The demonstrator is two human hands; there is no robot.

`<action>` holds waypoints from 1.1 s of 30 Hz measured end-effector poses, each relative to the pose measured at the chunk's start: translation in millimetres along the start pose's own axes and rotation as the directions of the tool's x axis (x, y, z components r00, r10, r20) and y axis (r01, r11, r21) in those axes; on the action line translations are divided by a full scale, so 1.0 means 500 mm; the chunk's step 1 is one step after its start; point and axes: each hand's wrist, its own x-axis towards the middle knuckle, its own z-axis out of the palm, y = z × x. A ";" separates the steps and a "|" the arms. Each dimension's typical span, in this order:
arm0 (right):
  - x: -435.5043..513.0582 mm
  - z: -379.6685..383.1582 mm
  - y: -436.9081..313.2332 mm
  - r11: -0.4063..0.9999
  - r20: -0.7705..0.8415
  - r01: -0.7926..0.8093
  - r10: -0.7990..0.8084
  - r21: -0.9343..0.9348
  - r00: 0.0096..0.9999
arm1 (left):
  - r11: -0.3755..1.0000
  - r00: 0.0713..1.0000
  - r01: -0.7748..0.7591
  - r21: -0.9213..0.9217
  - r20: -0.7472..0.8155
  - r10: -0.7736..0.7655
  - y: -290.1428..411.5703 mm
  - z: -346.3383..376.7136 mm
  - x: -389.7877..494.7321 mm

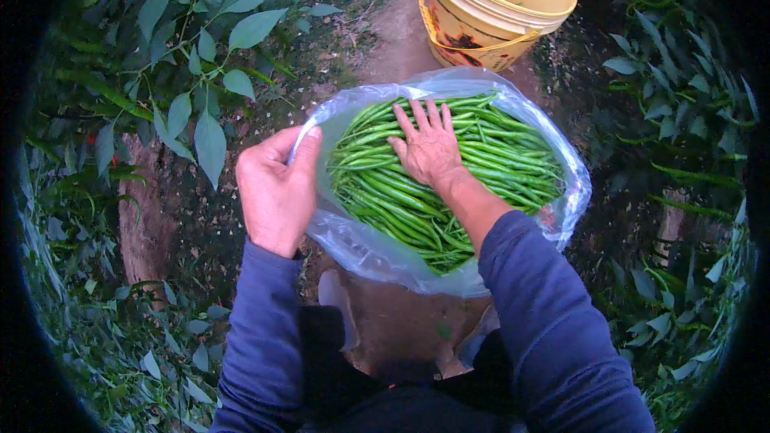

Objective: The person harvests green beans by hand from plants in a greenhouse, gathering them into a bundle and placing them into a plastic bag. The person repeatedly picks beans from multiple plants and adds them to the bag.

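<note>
A clear plastic bag with its mouth spread wide holds a heap of long green chili peppers, mostly lying side by side. At the bag's left edge, my left hand pinches the rim between thumb and curled fingers. My right hand lies palm down on top of the peppers, its fingers apart and pointing to the far side of the bag. It grasps nothing. The bag's underside is hidden.
Beyond the bag stands a yellow plastic bucket with a handle, on a dirt path. Leafy pepper plants bearing long green peppers flank the path on the left, and more plants grow on the right.
</note>
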 end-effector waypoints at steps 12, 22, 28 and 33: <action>0.002 -0.073 0.204 0.991 0.073 -0.131 0.133 -0.037 0.988 | 0.990 0.998 -0.064 0.122 -0.012 0.066 -0.002 -0.007 -0.020; -0.009 -0.076 0.080 0.994 0.141 -0.076 0.065 0.075 0.988 | 0.987 0.998 -0.066 0.147 0.015 0.065 -0.006 -0.012 -0.018; 0.028 -0.087 0.091 0.992 0.289 -0.124 0.130 -0.038 0.948 | 0.988 0.999 -0.049 0.149 0.031 0.045 0.000 -0.015 -0.018; 0.047 -0.091 0.096 0.984 0.301 -0.174 0.155 0.035 0.941 | 0.984 0.997 -0.072 0.160 0.038 0.066 0.005 -0.016 -0.018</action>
